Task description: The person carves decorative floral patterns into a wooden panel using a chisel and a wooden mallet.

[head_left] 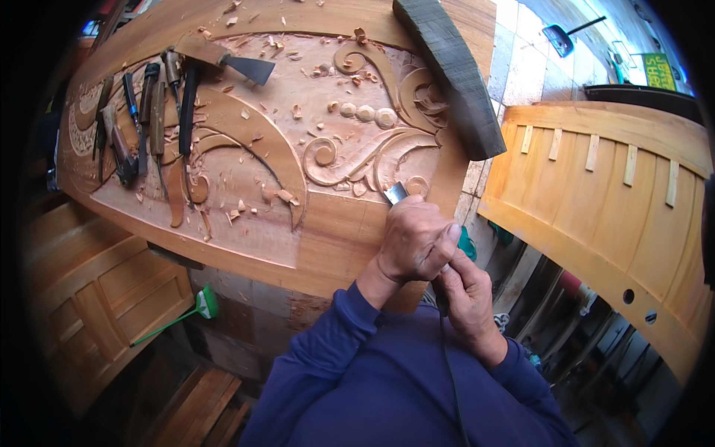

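My left hand (413, 238) is wrapped around a chisel (395, 194), whose short bright blade points up and left from the fist. The blade tip touches or hovers just over the carved scrollwork at the lower right of a wooden panel (350, 223); which of the two I cannot tell. Just below, my right hand (469, 298) is closed against the left one, around the rear of the chisel; the handle is mostly hidden by fingers. A thin dark cord (449, 357) hangs down from beside the right thumb. Raised scrolls (365, 160) and round beads (365, 113) lie beyond the blade.
Several chisels and gouges (149, 112) and a broad scraper (249, 68) lie on the panel's left, among wood shavings (287, 197). A heavy dark timber block (454, 74) rests across its right end. A slatted wooden door (603, 194) stands right; a green broom (206, 303) lower left.
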Action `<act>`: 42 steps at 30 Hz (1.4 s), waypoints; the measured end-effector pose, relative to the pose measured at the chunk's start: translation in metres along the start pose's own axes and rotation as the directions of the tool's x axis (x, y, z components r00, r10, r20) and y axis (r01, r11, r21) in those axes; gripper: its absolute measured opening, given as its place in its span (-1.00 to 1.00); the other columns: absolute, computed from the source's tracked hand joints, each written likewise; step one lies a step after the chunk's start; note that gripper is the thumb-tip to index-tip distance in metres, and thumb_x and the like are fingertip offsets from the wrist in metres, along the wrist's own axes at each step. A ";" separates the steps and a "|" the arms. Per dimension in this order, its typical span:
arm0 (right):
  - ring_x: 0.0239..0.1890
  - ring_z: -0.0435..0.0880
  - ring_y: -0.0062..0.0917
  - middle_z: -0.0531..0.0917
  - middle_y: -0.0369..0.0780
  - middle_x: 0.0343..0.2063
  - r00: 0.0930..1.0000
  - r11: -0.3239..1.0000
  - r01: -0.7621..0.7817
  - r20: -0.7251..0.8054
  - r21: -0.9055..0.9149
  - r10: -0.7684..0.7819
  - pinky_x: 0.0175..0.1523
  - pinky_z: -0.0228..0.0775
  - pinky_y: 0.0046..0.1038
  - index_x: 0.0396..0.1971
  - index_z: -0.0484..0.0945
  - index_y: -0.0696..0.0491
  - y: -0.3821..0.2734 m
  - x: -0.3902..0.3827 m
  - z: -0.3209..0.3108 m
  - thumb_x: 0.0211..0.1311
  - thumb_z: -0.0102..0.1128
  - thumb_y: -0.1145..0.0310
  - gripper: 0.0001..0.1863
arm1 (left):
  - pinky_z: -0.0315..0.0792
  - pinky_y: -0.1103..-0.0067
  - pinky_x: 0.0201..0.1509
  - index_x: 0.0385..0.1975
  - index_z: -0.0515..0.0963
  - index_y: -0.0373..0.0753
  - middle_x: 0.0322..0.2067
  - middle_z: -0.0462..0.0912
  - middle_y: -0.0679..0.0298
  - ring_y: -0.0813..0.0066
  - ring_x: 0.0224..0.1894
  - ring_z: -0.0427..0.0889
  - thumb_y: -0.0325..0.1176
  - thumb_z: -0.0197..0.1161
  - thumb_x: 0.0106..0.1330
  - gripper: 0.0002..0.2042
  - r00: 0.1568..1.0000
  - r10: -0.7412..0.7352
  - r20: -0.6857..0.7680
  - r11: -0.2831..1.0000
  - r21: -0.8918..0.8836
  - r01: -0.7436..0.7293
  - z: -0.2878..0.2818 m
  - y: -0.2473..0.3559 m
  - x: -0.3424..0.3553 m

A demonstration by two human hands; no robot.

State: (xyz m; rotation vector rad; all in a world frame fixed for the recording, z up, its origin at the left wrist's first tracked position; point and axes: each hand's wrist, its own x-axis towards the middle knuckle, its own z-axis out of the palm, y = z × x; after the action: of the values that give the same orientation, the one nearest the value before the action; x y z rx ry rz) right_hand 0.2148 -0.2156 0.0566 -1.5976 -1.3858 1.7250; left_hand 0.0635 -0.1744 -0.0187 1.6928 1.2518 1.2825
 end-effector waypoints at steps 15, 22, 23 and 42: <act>-0.18 0.55 -0.34 0.60 0.02 -0.26 0.771 0.872 0.482 -0.516 0.087 -0.374 0.04 0.34 -0.37 -0.27 0.64 0.30 0.029 -0.020 0.037 0.46 -0.17 0.15 -0.49 | 0.23 0.31 -0.47 -0.78 0.41 -0.15 -0.78 0.33 0.22 0.20 -0.69 0.37 -0.33 0.19 0.34 -0.63 0.995 0.031 0.098 0.995 -0.102 -0.021 -0.025 -0.009 -0.001; -0.20 0.53 -0.40 0.56 -0.03 -0.29 0.752 0.842 0.484 -0.605 0.239 -0.260 0.00 0.32 -0.42 -0.35 0.58 0.28 0.023 0.004 0.067 0.48 -0.22 0.12 -0.47 | 0.19 0.31 -0.47 -0.79 0.35 -0.16 -0.76 0.33 0.23 0.20 -0.69 0.32 -0.39 0.14 0.35 -0.62 0.985 0.095 0.144 0.985 -0.156 -0.073 -0.034 -0.012 0.010; -0.20 0.53 -0.40 0.56 -0.03 -0.29 0.747 0.840 0.488 -0.611 0.237 -0.261 0.00 0.32 -0.42 -0.35 0.58 0.28 0.025 -0.001 0.067 0.48 -0.22 0.12 -0.47 | 0.19 0.31 -0.47 -0.79 0.35 -0.16 -0.76 0.33 0.23 0.20 -0.69 0.32 -0.39 0.14 0.35 -0.62 0.984 0.102 0.148 0.984 -0.158 -0.078 -0.036 -0.011 0.010; -0.27 0.48 -0.50 0.53 -0.14 -0.33 0.680 0.846 0.492 -0.697 0.203 -0.228 -0.06 0.31 -0.47 -0.35 0.52 0.19 0.020 0.018 0.106 0.39 -0.09 0.19 -0.64 | 0.18 0.35 -0.45 -0.75 0.38 -0.15 -0.76 0.32 0.26 0.27 -0.67 0.33 -0.33 0.19 0.28 -0.67 0.928 0.181 0.326 0.966 -0.235 -0.106 -0.055 -0.030 0.024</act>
State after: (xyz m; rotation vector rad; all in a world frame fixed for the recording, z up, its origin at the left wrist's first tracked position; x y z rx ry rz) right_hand 0.1194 -0.2497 0.0141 -1.3709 -0.8659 0.9544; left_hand 0.0041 -0.1437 -0.0219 1.7824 0.7673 1.0957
